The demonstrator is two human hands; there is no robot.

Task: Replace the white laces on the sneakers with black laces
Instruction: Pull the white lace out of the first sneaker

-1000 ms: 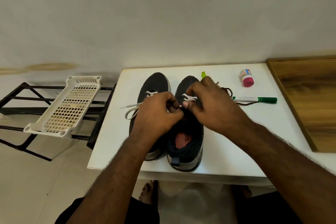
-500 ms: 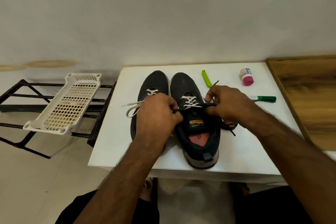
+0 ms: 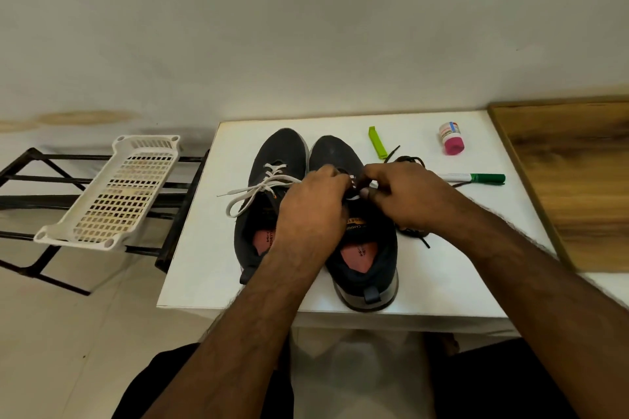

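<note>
Here both hands met over the laced throat of the right sneaker [image 3: 360,241], fingers curled in. The left hand [image 3: 311,206] covered the eyelet rows on its side, knuckles up; what its fingertips gripped was hidden under the hand itself. The right hand [image 3: 405,196] pinched something small at the lacing, thumb tip showing, with a sliver of white lace [image 3: 354,196] visible in the gap between the hands; I judged it was working that lace loose, but could not tell whether it held white or black. The hands likely sat close together so one steadied the tongue while the other picked. The left sneaker [image 3: 269,211] lay just beside, touching its mate, white lace loosely tied with its loop [image 3: 245,201] trailing onto the counter [image 3: 204,265], apparently not yet started. A black lace [image 3: 413,233] lay on the counter by the right sneaker, mostly covered by the right wrist, another dark strand showing beyond the knuckles; probably kept near for threading. Farther back were a green clip [image 3: 377,143], a pink-capped bottle [image 3: 451,139] and a green marker [image 3: 476,177], its tip hidden behind the hand. Off the counter's left edge, a white plastic tray [image 3: 115,194] rested tilted on a black rack [image 3: 30,180].
</note>
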